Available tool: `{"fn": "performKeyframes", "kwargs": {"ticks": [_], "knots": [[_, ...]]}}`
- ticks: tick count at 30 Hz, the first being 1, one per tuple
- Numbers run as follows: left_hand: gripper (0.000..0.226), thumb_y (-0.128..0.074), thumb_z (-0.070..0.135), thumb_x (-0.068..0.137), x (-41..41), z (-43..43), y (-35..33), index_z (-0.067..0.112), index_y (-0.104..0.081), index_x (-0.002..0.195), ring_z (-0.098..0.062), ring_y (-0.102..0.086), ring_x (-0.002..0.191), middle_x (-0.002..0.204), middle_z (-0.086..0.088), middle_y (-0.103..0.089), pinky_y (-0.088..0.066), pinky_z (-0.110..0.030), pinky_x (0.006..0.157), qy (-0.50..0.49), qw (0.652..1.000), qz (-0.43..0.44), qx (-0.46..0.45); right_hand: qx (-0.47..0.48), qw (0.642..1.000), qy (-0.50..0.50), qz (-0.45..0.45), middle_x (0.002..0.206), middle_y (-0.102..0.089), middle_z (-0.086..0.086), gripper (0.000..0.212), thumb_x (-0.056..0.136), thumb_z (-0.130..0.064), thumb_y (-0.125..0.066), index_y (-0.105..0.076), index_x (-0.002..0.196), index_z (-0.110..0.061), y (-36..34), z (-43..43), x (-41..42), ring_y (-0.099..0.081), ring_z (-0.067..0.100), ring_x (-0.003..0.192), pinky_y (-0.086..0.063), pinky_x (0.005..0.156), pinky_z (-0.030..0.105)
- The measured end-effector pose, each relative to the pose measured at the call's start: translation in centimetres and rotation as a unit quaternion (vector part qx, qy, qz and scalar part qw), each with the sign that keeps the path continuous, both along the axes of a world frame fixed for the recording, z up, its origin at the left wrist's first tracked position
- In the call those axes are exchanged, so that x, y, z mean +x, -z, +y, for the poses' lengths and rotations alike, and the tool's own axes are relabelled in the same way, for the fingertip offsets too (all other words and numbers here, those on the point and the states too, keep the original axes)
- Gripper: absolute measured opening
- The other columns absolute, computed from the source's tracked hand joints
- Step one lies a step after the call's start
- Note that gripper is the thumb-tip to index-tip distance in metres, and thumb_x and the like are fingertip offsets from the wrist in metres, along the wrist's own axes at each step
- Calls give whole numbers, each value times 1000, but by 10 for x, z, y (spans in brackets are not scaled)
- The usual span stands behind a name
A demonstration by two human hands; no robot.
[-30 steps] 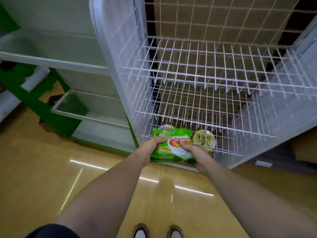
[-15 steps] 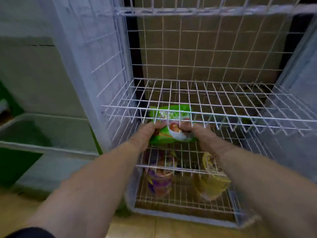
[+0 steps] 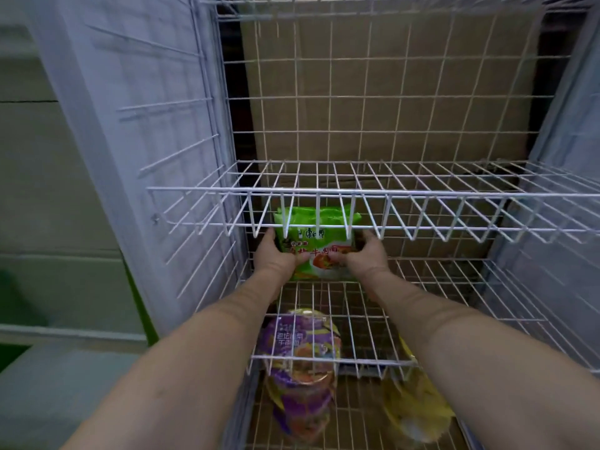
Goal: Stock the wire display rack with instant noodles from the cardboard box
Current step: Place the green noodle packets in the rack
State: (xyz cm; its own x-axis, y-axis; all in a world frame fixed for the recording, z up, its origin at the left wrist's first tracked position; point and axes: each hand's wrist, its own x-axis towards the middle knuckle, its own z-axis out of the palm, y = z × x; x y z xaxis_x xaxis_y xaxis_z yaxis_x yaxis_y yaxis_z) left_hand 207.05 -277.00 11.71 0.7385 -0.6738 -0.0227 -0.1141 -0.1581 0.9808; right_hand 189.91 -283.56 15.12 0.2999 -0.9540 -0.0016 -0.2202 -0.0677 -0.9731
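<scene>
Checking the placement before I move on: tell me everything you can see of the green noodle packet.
The green noodle packet is a glossy soft plastic pouch with dark lettering and a red-orange bowl picture. It stands roughly upright, face toward the camera, on the middle wire shelf, left of centre. The left hand and right hand grip its two sides. The wire shelf above crosses its top part.

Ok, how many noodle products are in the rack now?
3: green noodle pack held on the middle shelf; purple cup and yellow cup on the bottom shelf. Arms may hide more.
</scene>
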Motion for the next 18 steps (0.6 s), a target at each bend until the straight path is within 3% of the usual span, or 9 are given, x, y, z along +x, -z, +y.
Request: {"fn": "performKeyframes", "kwargs": {"ticks": [2, 5, 8, 11, 15, 16, 18], "knots": [[125, -99, 47, 37, 9, -12, 16, 25, -44, 147, -29, -62, 126, 138, -6, -64, -52, -51, 106, -1, 1000, -9, -5, 1, 1000, -4, 2, 124, -68, 9, 67, 68, -4, -91, -59, 125, -14, 3, 1, 1, -63, 28, 118, -50, 106, 48], [97, -98, 28, 63, -16, 10, -6, 20, -48, 146, -29, -62, 124, 134, -7, -67, -51, -50, 108, -6, 1000, -23, 20, 4, 1000, 3, 17, 131, -64, 10, 74, 72, -6, -89, -53, 137, -12, 5, 4, 0, -59, 28, 123, -46, 111, 43], [96, -93, 27, 73, -32, 22, -20, 24, -41, 154, -30, -55, 134, 145, -7, -59, -44, -46, 115, -25, 999, -25, 25, 6, 998, 21, 51, 133, -64, 9, 75, 72, -17, -91, -54, 137, -13, 0, 12, -2, -58, 28, 127, -44, 112, 39], [103, -85, 33, 83, -45, 34, -29, 25, -22, 163, -32, -34, 150, 164, -8, -35, -31, -46, 123, -51, 996, -34, 62, 8, 995, 31, 98, 134, -64, 10, 76, 73, -29, -91, -53, 138, -13, -13, 27, -12, -58, 29, 127, -45, 108, 35], [92, -75, 42, 90, -72, 64, -46, 17, -23, 162, -31, -26, 154, 167, -12, -28, -26, -45, 126, -51, 991, -42, 116, -1, 980, -17, 197, 126, -67, 7, 55, 83, -41, -80, -60, 126, -15, -33, 67, -44, -60, 28, 123, -46, 95, 26], [90, -73, 41, 92, -82, 74, -57, 15, -24, 162, -31, -25, 154, 168, -12, -26, -24, -43, 126, -46, 988, -43, 143, -16, 969, -35, 244, 132, -64, 9, 58, 84, -48, -77, -59, 129, -16, -40, 77, -53, -54, 29, 130, -46, 101, 28], [86, -70, 41, 95, -102, 94, -79, 16, -23, 163, -29, -22, 156, 170, -9, -21, -21, -40, 127, -34, 982, -14, 187, -7, 940, -82, 331, 155, -45, 11, 76, 88, -57, -68, -44, 150, -18, -57, 94, -68, -29, 31, 150, -33, 119, 36]]}}
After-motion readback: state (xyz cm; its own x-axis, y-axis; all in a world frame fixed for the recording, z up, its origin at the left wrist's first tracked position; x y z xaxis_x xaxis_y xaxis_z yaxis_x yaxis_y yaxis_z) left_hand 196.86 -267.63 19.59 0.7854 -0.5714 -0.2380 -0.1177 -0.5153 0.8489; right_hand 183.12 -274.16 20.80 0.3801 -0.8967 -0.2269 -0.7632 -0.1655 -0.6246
